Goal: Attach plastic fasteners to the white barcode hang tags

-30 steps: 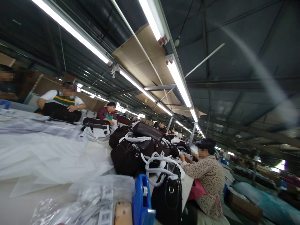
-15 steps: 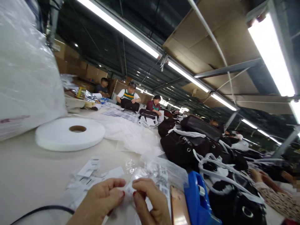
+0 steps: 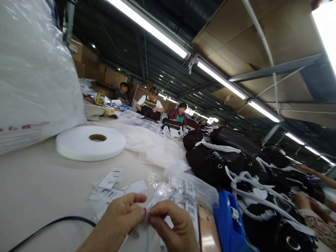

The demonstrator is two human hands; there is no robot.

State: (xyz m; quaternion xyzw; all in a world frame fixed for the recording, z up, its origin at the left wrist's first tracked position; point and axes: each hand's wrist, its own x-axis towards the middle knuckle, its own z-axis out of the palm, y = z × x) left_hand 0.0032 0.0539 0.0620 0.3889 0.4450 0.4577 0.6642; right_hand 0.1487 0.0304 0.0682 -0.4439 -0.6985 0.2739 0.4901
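Observation:
My left hand (image 3: 119, 221) and my right hand (image 3: 173, 227) meet at the bottom middle of the view, fingertips pinched together on a small clear plastic packet (image 3: 150, 206). Just beyond them lie loose white barcode tags (image 3: 111, 179) and a heap of small clear bags with labels (image 3: 178, 190). A phone (image 3: 207, 231) lies to the right of my right hand, beside a blue tape dispenser (image 3: 229, 224).
A big white tape roll (image 3: 90, 142) lies flat on the table (image 3: 31, 185), with a large plastic-wrapped bundle (image 3: 31, 70) at left. Dark handbags (image 3: 215, 161) with white straps pile at right. A black cable (image 3: 52, 225) crosses the near edge. Several people work further along.
The view swung down and left from the ceiling and the workers; my hands came into view pinching the packet. Since half a second ago they hold nearly the same pose.

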